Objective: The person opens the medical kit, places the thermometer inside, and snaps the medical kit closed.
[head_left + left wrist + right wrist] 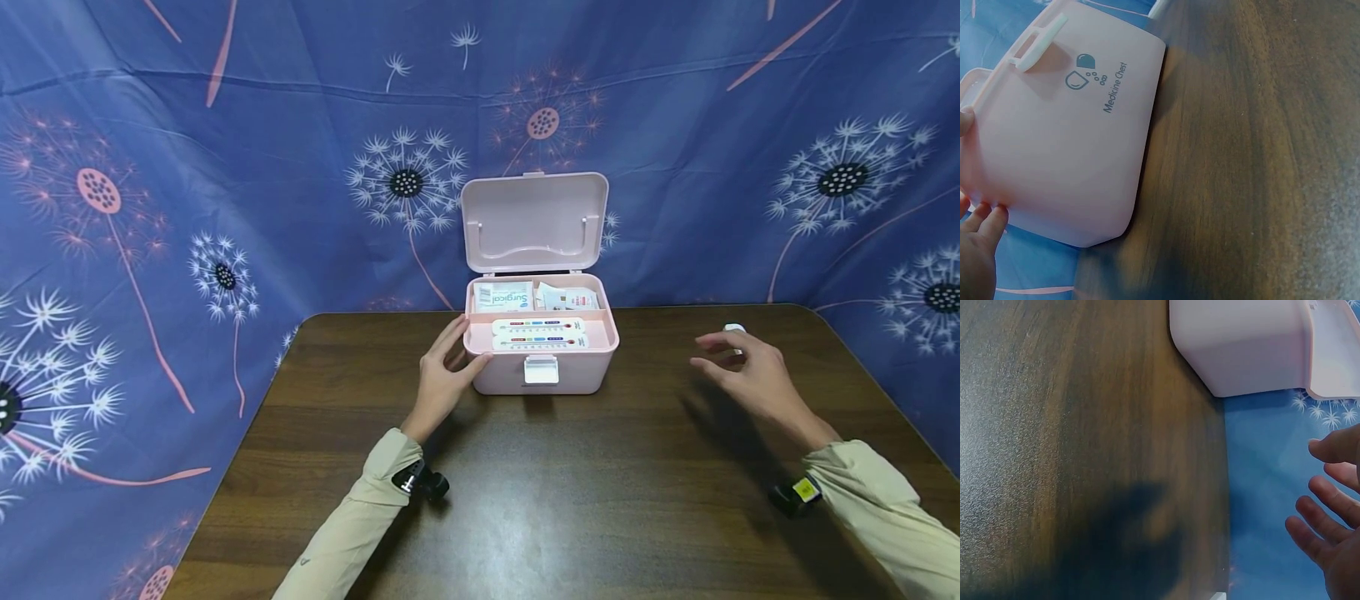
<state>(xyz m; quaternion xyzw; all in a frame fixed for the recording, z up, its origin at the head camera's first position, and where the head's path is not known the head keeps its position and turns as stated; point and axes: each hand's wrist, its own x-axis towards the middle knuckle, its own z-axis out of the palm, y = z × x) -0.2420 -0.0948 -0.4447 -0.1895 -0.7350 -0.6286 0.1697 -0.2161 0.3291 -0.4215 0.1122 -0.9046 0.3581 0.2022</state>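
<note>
The left hand (442,375) lay near the middle of the bench's (585,500) far edge, thumb spread from its fingers; the right hand (753,379) hovered toward the far right corner, fingers loosely bent.

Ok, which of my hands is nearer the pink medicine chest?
Left. The left hand touches the medicine chest at its left end. The right hand is well off to the chest's right, not touching it, near a small white object.
</note>
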